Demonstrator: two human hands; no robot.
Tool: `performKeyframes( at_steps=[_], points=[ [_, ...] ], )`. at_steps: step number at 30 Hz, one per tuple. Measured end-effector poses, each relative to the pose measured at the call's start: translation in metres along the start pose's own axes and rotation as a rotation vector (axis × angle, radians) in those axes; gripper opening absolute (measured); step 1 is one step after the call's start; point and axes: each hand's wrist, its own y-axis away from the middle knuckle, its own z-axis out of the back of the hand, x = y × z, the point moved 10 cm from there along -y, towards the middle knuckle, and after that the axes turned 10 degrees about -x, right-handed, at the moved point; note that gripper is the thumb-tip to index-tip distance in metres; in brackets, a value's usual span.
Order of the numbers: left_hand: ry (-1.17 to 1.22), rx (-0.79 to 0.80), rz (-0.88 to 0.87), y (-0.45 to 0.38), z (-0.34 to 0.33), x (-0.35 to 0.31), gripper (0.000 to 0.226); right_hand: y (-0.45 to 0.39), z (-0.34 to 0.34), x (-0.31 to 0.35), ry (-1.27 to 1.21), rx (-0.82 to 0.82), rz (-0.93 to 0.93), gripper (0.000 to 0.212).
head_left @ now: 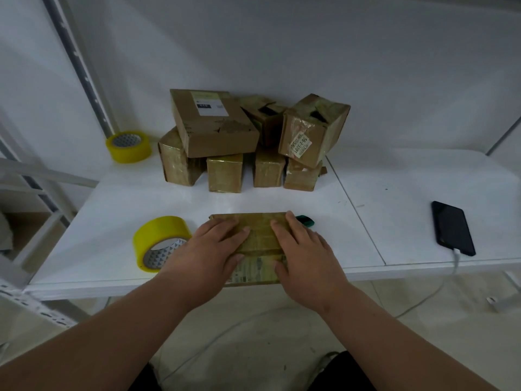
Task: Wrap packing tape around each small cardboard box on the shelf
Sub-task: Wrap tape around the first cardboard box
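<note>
While the left hand and right hand lie flat with straight fingers on the taped cardboard box at the shelf's front edge, they hide both its ends, and a green object behind it is mostly concealed. A tape roll stands just left of this box; the box pile sits behind it, flaps ajar, contents unreadable.

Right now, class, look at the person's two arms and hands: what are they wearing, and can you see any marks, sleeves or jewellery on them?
Both arms are bare from the picture's lower edge to the wrist; no sleeves show. The left hand and right hand wear no gloves, and no rings, watch or bracelet can be seen. Fingernails look short and unpainted. The right forearm has a small mark just past the wrist. No cables or straps are attached.
</note>
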Motion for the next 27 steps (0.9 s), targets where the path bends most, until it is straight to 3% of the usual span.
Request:
performKeyframes(
  at_steps=[9,13,16,18,20,24,27],
  points=[
    [-0.130,0.120,0.081,-0.019,-0.009,0.013,0.064,-0.024,-0.003,-0.009,0.128,0.011,-0.079,0.074],
    [-0.063,-0.260,0.251,-0.004,0.051,0.042,0.064,-0.029,0.011,0.000,0.173,-0.040,-0.049,0.078],
    [0.076,-0.407,0.586,0.022,0.076,0.103,0.050,-0.026,0.030,0.025,0.135,-0.156,0.018,0.075],
    [0.221,-0.377,0.802,0.043,0.070,0.142,0.051,-0.026,0.036,0.046,0.087,-0.201,0.061,0.066],
    [0.410,-0.297,0.891,0.057,0.055,0.159,0.064,-0.028,0.036,0.065,0.035,-0.214,0.081,0.059],
    [0.329,0.020,0.749,0.063,0.024,0.151,0.082,-0.033,0.028,0.097,-0.039,-0.198,0.117,0.047],
    [0.231,-0.013,0.711,0.056,0.030,0.160,0.069,-0.037,0.021,0.110,-0.070,-0.184,0.146,0.039]
  ],
)
